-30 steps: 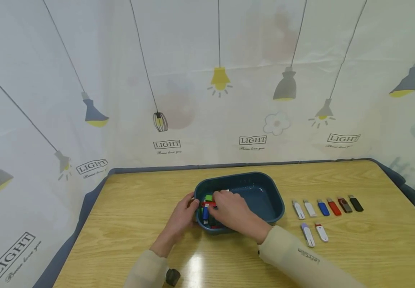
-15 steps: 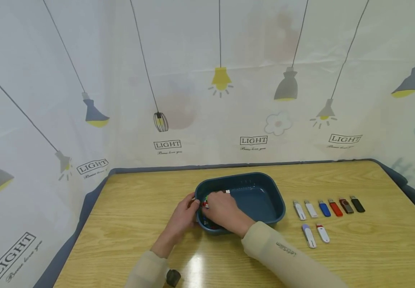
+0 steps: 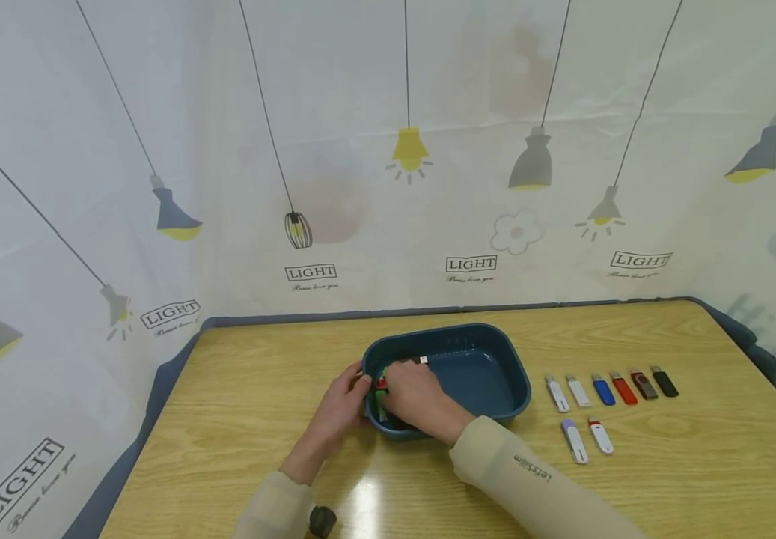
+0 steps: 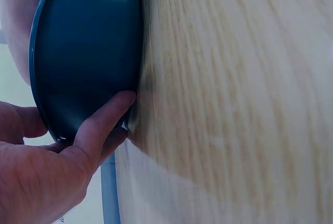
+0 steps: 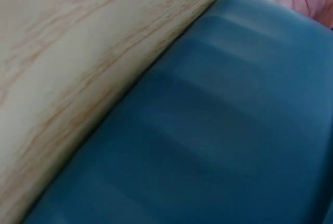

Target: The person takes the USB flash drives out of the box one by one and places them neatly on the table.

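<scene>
A dark blue plastic basin (image 3: 489, 367) stands on the table. My left hand (image 3: 335, 412) grips its left end, thumb at the rim and fingers against the outer wall, as the left wrist view shows on the basin (image 4: 88, 52). Inside that end my right hand (image 3: 417, 397) reaches down among several USB sticks; its fingertips are hidden, so whether it holds one cannot be seen. Green and red sticks (image 3: 381, 384) peek out left of the hand, and a metal plug (image 3: 424, 360) shows behind it. The right wrist view is filled mostly by the basin's outer wall (image 5: 208, 120).
Right of the basin, USB sticks lie in two rows. The back row has white, blue (image 3: 603, 390), red (image 3: 624, 388), brown-red and black (image 3: 664, 382) ones; two white ones (image 3: 601, 436) lie in front. A small dark object (image 3: 322, 521) sits by the left sleeve. A printed cloth hangs behind the table.
My right hand has shifted left and deeper into the basin's left end, covering more of the sticks. A green stick now shows where a blue one was. My left hand stays on the rim.
</scene>
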{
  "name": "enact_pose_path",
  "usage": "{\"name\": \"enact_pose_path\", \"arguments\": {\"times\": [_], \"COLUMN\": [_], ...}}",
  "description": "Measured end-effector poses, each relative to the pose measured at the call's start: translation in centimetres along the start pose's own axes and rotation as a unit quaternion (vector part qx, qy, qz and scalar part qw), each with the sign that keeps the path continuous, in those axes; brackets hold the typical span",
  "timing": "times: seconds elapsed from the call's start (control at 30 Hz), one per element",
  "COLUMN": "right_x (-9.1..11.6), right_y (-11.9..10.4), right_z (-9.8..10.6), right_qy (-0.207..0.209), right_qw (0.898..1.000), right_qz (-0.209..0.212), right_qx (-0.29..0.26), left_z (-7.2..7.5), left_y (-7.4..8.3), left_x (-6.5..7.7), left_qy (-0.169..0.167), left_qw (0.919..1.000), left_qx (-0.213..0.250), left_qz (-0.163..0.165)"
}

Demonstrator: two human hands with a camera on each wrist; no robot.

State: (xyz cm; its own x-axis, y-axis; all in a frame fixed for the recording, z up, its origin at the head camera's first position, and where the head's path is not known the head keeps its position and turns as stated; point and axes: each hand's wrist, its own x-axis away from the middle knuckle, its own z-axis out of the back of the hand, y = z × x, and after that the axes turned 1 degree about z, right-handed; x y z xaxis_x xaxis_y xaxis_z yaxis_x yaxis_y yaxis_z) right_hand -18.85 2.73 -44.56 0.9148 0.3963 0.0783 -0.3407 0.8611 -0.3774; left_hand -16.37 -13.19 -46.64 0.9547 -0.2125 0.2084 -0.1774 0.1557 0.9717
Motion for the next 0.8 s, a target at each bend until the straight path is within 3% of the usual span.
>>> {"name": "enact_pose_path", "arguments": {"times": [0.4,0.67,0.8], "right_x": [0.9,3.0,4.3], "right_y": [0.9,2.2,3.1], "right_z": [0.5,2.6,4.1], "right_qy": [0.014,0.063,0.078], "right_qw": [0.999,0.996,0.992], "right_qz": [-0.008,0.002,-0.012], "right_qx": [-0.031,-0.070,-0.094], "left_z": [0.1,0.1,0.1], "left_y": [0.1,-0.1,0.0], "left_x": [0.1,0.0,0.0], "left_qy": [-0.003,-0.002,-0.002], "left_qw": [1.0000,1.0000,1.0000], "left_qx": [-0.004,0.000,0.004], "left_qz": [-0.001,0.005,0.007]}}
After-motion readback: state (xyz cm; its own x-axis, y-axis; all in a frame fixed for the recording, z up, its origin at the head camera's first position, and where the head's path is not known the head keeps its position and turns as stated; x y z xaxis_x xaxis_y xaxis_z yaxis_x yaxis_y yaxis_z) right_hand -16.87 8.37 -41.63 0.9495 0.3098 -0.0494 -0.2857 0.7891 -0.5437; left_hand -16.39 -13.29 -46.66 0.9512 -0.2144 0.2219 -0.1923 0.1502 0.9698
